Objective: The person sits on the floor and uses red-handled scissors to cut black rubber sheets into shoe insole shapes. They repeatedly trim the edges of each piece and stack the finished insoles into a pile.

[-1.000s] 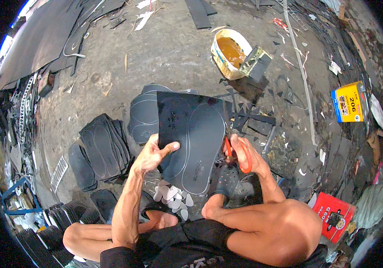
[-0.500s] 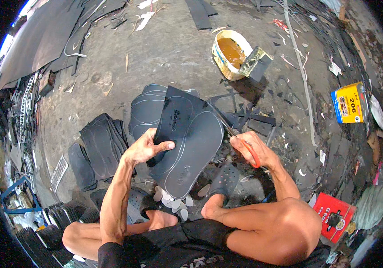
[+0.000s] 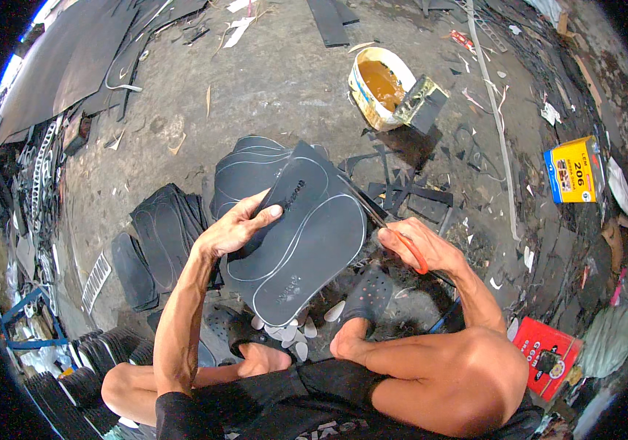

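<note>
Black sheet material (image 3: 307, 220), marked with pale sole outlines, is held tilted above the floor (image 3: 182, 110), between the two hands and in front of a loose pile of similarly marked sheets (image 3: 248, 165). Its left side is gripped by the left hand (image 3: 237, 229), with the thumb laid on top and most of the fingers hidden. Orange-handled scissors (image 3: 412, 254) are grasped in the right hand (image 3: 425, 246), and their blades are set along the sheet's right-hand edge, beside the rounded broad end of the lower outline; how far the blades are parted cannot be told.

Trimming along that line seems to be the step in hand. It is probably done best with the sheet turned into the scissors by the left hand, so that the right wrist is spared awkward twisting. Around the broad curve, short, even snips are advisable, with the pale line left in plain sight beside the blade. The sheet should be held taut, since a drooping edge may fold between the blades. The left thumb is placed well apart from them, as is wise.
</note>
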The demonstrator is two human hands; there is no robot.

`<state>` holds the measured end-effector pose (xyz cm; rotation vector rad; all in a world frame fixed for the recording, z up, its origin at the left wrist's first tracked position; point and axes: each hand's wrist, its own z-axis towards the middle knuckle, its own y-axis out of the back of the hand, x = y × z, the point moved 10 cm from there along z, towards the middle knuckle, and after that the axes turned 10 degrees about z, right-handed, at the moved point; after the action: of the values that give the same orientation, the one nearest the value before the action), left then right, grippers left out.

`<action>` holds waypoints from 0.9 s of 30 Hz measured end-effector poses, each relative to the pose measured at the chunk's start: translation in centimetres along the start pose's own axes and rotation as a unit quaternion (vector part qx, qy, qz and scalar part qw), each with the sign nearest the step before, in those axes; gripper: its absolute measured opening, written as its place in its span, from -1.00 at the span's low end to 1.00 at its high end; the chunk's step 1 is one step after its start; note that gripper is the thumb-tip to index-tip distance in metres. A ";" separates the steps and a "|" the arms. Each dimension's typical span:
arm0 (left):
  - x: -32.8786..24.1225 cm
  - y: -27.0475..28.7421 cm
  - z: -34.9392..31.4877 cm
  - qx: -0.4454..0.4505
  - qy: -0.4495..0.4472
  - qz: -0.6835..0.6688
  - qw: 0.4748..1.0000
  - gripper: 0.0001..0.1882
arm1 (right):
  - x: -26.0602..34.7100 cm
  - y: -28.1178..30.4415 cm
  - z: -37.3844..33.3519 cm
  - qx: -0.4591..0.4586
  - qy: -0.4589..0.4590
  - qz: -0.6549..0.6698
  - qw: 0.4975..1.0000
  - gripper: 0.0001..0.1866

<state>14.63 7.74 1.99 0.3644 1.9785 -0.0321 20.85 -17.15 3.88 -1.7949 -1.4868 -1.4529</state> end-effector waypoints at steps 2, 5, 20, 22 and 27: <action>0.6 -0.3 0.8 0.028 -0.004 0.031 0.999 -0.47 | 1.2 0.4 -0.1 -0.019 0.071 -0.011 0.997 -0.39; 0.3 -1.8 0.8 0.074 -0.004 0.026 0.997 -0.54 | -0.3 -0.1 0.3 -0.008 0.066 -0.028 0.997 -0.46; -0.6 -3.9 0.8 0.167 0.024 0.048 0.984 -0.58 | 1.5 0.2 0.1 -0.102 0.144 -0.016 0.984 -0.45; -0.3 -4.1 0.8 0.174 0.057 0.028 0.983 -0.58 | 0.7 0.0 0.1 -0.088 0.111 -0.019 0.990 -0.48; -0.7 -4.1 1.2 0.171 0.099 0.061 0.978 -0.51 | -1.2 -0.7 -1.0 -0.039 -0.014 -0.016 0.999 -0.28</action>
<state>14.87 3.39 1.54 0.7367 2.1445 -0.2689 19.89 -18.25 2.97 -1.8519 -1.4990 -1.5266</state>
